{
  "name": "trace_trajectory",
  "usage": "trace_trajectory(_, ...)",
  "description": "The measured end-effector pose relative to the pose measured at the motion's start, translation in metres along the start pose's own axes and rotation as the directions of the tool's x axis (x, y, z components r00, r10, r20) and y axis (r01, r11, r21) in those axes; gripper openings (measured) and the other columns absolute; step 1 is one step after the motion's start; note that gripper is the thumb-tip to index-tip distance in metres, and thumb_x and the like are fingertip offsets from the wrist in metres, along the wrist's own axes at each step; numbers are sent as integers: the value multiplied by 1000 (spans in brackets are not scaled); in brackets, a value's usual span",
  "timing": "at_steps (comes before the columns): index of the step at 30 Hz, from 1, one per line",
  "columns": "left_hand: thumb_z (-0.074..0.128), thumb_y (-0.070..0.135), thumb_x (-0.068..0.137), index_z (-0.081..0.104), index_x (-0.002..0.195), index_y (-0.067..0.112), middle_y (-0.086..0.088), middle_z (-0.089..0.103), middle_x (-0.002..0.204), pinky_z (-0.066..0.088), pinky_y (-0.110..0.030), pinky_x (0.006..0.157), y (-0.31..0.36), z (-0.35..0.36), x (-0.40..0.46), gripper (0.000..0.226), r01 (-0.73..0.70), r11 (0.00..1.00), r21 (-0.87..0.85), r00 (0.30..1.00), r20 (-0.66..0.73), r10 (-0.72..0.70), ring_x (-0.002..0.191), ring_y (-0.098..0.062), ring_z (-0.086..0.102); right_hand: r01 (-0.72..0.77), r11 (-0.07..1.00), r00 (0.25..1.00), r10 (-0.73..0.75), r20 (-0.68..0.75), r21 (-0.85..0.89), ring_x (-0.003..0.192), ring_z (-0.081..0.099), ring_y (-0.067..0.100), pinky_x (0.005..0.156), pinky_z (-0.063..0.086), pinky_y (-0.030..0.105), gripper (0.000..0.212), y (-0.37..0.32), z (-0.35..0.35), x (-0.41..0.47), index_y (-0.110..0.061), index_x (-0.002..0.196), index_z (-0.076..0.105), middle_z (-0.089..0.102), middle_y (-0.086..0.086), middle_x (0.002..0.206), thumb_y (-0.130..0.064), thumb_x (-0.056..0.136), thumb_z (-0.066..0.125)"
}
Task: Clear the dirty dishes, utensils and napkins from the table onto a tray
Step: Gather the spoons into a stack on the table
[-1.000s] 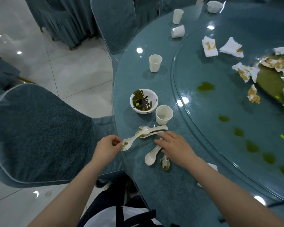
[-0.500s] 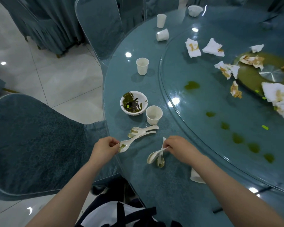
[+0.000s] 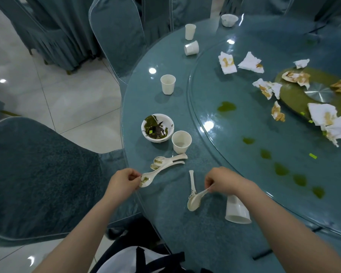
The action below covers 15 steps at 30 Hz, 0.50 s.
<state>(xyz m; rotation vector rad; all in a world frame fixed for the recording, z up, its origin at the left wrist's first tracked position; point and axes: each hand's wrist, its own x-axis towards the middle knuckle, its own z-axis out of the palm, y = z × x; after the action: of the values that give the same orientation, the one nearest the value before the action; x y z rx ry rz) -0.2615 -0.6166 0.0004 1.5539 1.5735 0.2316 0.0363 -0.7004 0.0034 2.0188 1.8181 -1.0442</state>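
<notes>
The right hand [image 3: 222, 181] has lifted one soup spoon [image 3: 195, 200] by its handle — apparently clear of the table; the left hand [image 3: 122, 182] still pinches another spoon's [image 3: 148, 178] bowl — gathering utensils continues

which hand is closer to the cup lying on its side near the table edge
Right. The right hand, pinching a spoon, is just up-left of the tipped cup. The left hand is far off to its left, holding another spoon.
</notes>
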Motion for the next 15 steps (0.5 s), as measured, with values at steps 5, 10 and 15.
trace_trajectory(5, 64, 11, 85, 68, 78, 20, 1, 71, 70, 59, -41, 71, -6, 0, -2, 13, 20, 1000, -5, 1000, -1, -20, 67, -17, 68, 52, 991, 988, -69, 136, 124, 69, 60, 2, 61, 44, 17, 3, -18, 20, -1, -27, 79, 69, 71, -12, 76, -24, 78, 67)
trace_trajectory(10, 64, 12, 85, 68, 78, 21, 2, 71, 67, 60, -39, 69, -12, 0, -5, 12, 32, 999, -16, 999, -8, -32, 66, -15, 69, 35, 920, 992, -80, 99, 391, 60, 61, -2, 61, 47, 14, 8, -39, 39, 7, -25, 77, 64, 73, -12, 74, -18, 80, 64)
trace_trajectory(15, 63, 10, 84, 68, 77, 21, 2, 71, 67, 60, -40, 70, -16, -2, -6, 14, 45, 998, -48, 999, -16, -46, 65, -15, 69, 8, 784, 999, -29, 23, 621, 62, 62, 9, 67, 53, 27, 9, -52, 42, 13, -17, 79, 66, 73, -2, 74, -12, 78, 73)
